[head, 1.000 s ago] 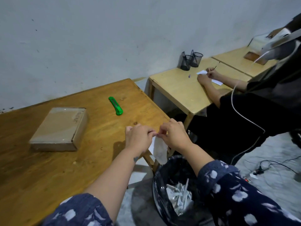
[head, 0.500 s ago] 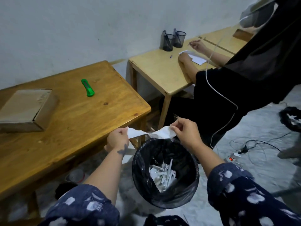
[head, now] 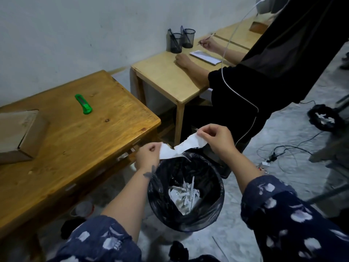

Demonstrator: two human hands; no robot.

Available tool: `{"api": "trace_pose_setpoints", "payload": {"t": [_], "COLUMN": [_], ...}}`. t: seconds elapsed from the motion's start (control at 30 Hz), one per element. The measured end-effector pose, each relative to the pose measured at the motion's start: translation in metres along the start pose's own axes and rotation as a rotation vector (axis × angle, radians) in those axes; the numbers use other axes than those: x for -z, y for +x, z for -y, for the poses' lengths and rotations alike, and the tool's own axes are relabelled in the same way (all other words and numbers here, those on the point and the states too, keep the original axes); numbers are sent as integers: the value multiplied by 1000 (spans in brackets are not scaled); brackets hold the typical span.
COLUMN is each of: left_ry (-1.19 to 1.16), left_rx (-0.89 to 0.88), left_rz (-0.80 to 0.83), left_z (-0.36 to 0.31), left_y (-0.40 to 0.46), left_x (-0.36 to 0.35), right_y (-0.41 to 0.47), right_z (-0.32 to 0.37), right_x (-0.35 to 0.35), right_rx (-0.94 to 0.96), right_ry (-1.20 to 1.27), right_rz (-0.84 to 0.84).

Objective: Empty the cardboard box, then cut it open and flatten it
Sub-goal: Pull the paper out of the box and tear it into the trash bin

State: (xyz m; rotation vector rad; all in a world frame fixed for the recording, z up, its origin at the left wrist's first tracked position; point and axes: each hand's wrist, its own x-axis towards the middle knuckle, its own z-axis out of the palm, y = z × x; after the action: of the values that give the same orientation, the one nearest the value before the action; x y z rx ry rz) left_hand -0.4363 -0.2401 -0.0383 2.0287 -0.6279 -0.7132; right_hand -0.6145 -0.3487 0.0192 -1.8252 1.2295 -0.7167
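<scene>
Our left hand (head: 149, 155) and right hand (head: 215, 138) each pinched the torn paper (head: 179, 148) over the bin (head: 186, 193); the box (head: 18, 133) lay seemingly uncut, the cutter (head: 83, 104) untouched.

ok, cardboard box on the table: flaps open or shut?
Shut. The cardboard box lies flat on the wooden table with its top closed, no flaps raised. The green cutter lies apart from it.
</scene>
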Motion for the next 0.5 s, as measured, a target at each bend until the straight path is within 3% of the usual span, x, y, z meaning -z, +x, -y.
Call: {"api": "trace_pose_setpoints", "payload": {"t": [0.27,0.4,0.5], "left_ry": [-146,-160,-136], "left_rx": [-80,-99,-110], "left_rz": [293,356,389], "left_z": [-29,-33,-35], "left_y": [-18,-21,-21], "left_x": [-14,-10,-8], "right_y": [-8,-12,-12], "right_z": [1,8,12], "right_x": [-17,-20,-22], "right_rx": [38,53,41], "right_ry": [-195,-375,-369], "right_rz": [13,-14,-24]}}
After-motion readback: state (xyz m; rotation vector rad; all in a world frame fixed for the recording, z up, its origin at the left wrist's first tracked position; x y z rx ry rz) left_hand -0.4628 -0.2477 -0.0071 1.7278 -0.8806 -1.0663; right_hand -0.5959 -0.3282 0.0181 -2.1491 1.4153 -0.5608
